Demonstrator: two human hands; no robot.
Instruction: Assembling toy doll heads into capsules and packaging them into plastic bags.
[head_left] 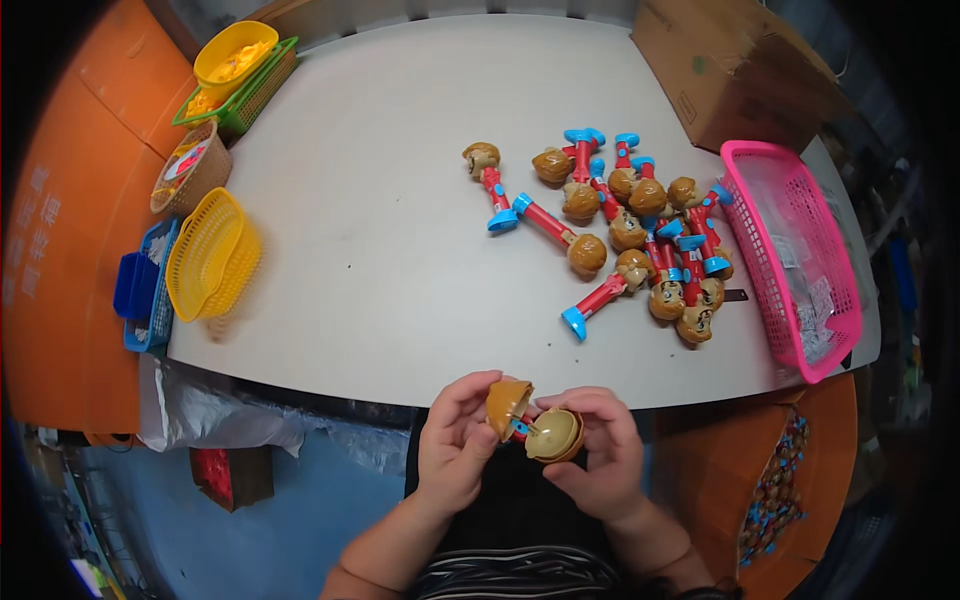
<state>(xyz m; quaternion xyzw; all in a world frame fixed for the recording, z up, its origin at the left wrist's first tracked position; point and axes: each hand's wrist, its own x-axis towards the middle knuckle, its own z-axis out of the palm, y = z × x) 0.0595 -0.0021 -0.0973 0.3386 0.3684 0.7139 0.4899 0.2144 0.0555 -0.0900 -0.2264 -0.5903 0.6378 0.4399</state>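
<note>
Just off the table's near edge, both my hands hold the parts of one toy figure's head. Between the fingers and thumb of my left hand (458, 440) is a brown half-shell (509, 402). My right hand (608, 445) grips the other half-shell (556, 436), its hollow cream inside facing up. The halves are apart, and a small blue and red piece (519, 428) shows between them. Farther off on the table lie several toy figures (603, 293) with brown heads, red bodies and blue feet, heaped toward the right.
A pink basket (800, 260) with small clear packets stands at the right, a cardboard box (735, 75) behind it. At the left edge are a yellow basket (215, 255), a blue basket (155, 290), a tan basket (190, 165) and a yellow bowl (235, 55). An open carton (800, 440) of small parts sits below right.
</note>
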